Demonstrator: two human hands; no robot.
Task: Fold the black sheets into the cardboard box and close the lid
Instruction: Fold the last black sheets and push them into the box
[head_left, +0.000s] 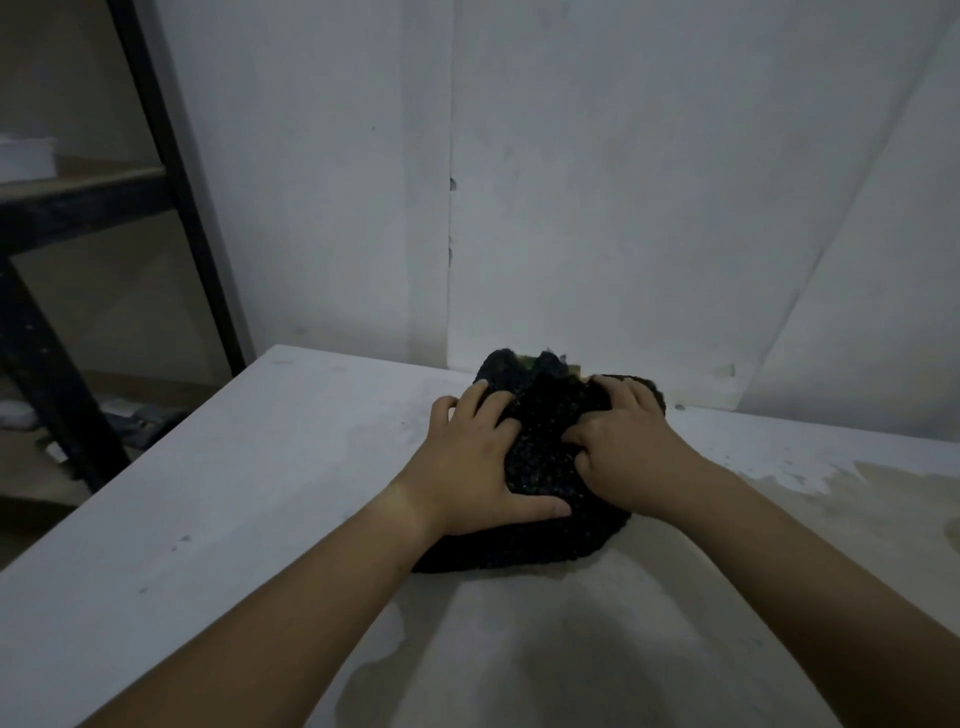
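Note:
A dark bundle of black sheets (540, 467) lies on the white table (260, 467) near the back wall. My left hand (467, 467) lies spread over the bundle's left side, fingers fairly straight and thumb along its front, pressing down. My right hand (623, 447) sits on the right side with its fingers curled into the material. The cardboard box is almost wholly hidden under the sheets; only a brownish sliver (658, 396) shows at the bundle's far right and a small bit at its back (524, 358).
A white wall (623, 208) rises right behind the bundle. A dark metal shelf rack (171, 171) stands to the left beyond the table's edge. The tabletop has worn, stained patches (883, 483) at the right.

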